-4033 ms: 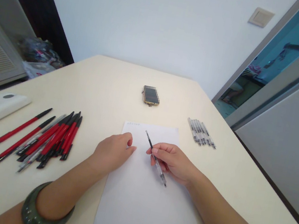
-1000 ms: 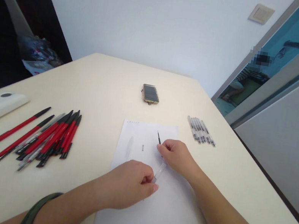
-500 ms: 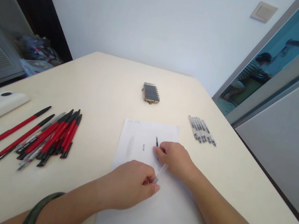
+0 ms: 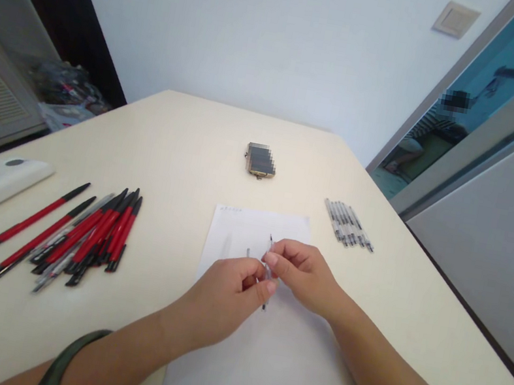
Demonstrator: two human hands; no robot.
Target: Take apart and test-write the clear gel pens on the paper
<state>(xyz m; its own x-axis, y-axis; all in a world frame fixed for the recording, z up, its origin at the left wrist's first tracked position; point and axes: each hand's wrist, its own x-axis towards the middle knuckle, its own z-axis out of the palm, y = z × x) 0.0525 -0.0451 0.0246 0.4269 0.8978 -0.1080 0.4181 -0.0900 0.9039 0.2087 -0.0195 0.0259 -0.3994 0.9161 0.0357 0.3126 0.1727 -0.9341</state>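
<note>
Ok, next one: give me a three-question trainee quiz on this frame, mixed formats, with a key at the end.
1. Multiple choice: where do the red-and-black pens lie relative to the paper?
(a) On top of it
(b) To its left
(c) Beyond its far edge

2. True or false: the green bangle is worn on the right arm.

3. Short answer: what do the left hand and right hand hold together?

Key: 1. b. 2. False; it is on the left arm. 3. A slim pen with a dark tip, over the paper.
</note>
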